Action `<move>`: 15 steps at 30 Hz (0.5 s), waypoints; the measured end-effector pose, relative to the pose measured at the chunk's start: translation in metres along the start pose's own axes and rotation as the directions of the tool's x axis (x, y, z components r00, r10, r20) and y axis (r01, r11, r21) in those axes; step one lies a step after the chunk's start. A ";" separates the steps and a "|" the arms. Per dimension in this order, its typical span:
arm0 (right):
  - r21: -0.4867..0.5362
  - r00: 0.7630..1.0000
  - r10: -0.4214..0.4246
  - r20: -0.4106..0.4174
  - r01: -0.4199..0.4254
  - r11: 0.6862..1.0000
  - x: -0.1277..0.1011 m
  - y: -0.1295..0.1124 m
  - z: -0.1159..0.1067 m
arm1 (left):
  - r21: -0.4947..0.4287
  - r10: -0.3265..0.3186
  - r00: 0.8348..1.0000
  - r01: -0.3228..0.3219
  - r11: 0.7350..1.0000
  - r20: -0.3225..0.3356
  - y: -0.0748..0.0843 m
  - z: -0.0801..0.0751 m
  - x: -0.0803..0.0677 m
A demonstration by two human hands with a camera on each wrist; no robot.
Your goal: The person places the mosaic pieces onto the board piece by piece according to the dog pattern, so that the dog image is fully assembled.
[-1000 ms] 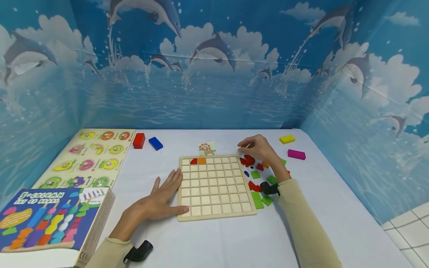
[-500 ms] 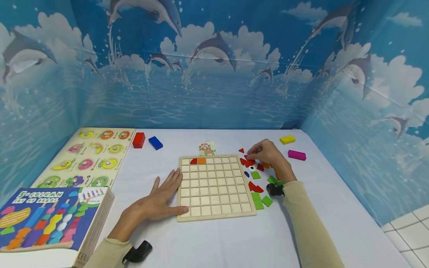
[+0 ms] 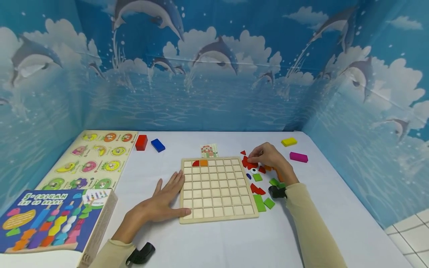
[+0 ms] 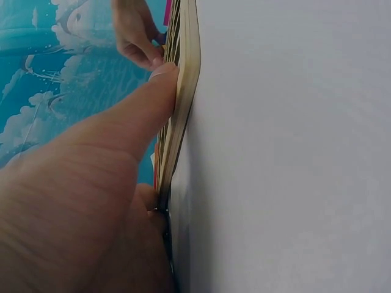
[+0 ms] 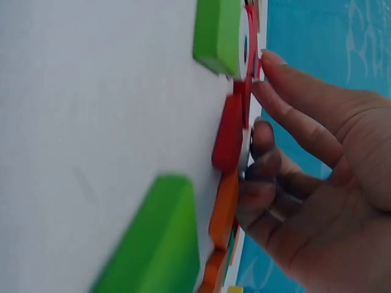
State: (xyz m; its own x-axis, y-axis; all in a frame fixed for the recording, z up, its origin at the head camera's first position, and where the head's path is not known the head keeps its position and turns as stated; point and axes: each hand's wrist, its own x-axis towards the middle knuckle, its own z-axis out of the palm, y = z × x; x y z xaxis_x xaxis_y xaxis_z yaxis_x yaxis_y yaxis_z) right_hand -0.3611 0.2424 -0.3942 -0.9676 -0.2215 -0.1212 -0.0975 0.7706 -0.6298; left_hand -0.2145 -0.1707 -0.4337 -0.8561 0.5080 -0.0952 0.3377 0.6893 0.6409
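Observation:
A wooden grid board (image 3: 214,191) lies mid-table, holding a red curved piece (image 3: 196,163) and an orange square (image 3: 203,163) in its far row. My left hand (image 3: 157,208) rests along its left edge, fingers spread, with the thumb (image 4: 153,104) on the near corner. Right of the board, my right hand (image 3: 271,160) reaches into loose coloured pieces. Its thumb and index finger (image 5: 299,122) pinch a small red piece (image 5: 259,66), whose shape is mostly hidden. Near it lie a white eye-like disc (image 3: 254,171), an orange piece (image 5: 224,204) and a green block (image 5: 223,33).
A picture card (image 3: 209,150) lies beyond the board. A bead-set box (image 3: 50,219) and a fruit puzzle board (image 3: 88,156) occupy the left. Red (image 3: 141,143), blue (image 3: 158,145), yellow (image 3: 289,142) and magenta (image 3: 298,157) blocks lie farther back. A printed curtain surrounds the table.
My right hand has moved right and nearer from beyond the pile to the red pieces, uncovering a small red triangle at the far end. The left hand stays on the board.

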 end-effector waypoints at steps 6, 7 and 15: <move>0.006 1.000 -0.012 -0.025 0.012 1.000 0.003 -0.010 0.007 | -0.033 0.022 1.000 -0.022 0.999 -0.013 -0.001 0.000 -0.002; 0.010 1.000 -0.008 -0.025 0.009 1.000 0.003 -0.012 0.008 | -0.029 0.019 1.000 -0.020 0.999 -0.012 0.000 0.000 -0.002; 0.029 0.999 0.048 0.000 -0.048 0.998 0.003 -0.016 0.010 | -0.016 -0.015 1.000 0.015 1.000 0.025 0.010 -0.006 -0.003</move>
State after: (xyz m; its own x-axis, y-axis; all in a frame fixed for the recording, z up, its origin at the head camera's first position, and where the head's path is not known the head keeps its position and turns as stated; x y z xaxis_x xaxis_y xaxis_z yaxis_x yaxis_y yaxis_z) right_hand -0.3600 0.2236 -0.3918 -0.9712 -0.1839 -0.1514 -0.0439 0.7631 -0.6448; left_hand -0.2104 -0.1685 -0.4225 -0.8508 0.5107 -0.1240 0.3183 0.6885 0.6516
